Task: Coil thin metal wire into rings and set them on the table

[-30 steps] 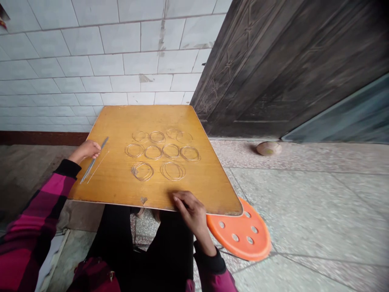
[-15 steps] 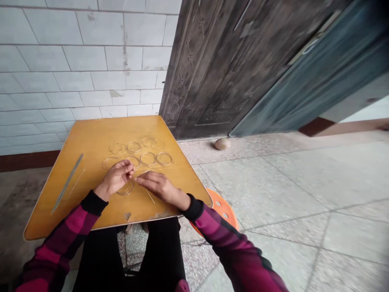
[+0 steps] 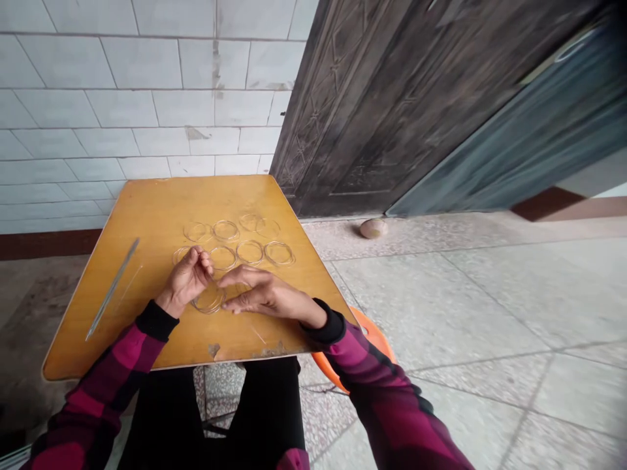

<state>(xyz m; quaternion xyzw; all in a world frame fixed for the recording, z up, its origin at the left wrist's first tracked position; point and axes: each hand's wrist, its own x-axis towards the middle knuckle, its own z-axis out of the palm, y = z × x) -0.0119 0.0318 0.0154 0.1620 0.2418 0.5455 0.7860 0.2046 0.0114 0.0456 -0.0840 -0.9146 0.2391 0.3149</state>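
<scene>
My left hand [image 3: 190, 277] is raised over the near part of the table, its fingers curled and the thumb pressed to them; whatever is between them is too thin to make out. Just to its right, my right hand [image 3: 264, 292] has thumb and fingers apart, with nothing seen in them. Beneath both hands lies a thin wire ring [image 3: 208, 310], partly covered. Beyond them are several more coiled wire rings, among them one at the right [image 3: 279, 262] and one farther back [image 3: 225, 239]. A short straight wire [image 3: 258, 334] lies below my right hand.
The yellow table [image 3: 161, 202] stands against a white tiled wall [image 3: 142, 62]. On its left lie a long grey rod-like bundle [image 3: 112, 289] and a thin wire [image 3: 128, 284]. An orange stool [image 3: 375, 336] is at the right edge; a round stone-like object [image 3: 373, 228] rests on the floor.
My right hand has opened, its thumb and fingers spreading apart. My left hand stays curled in nearly the same place over the table. The view has shifted slightly.
</scene>
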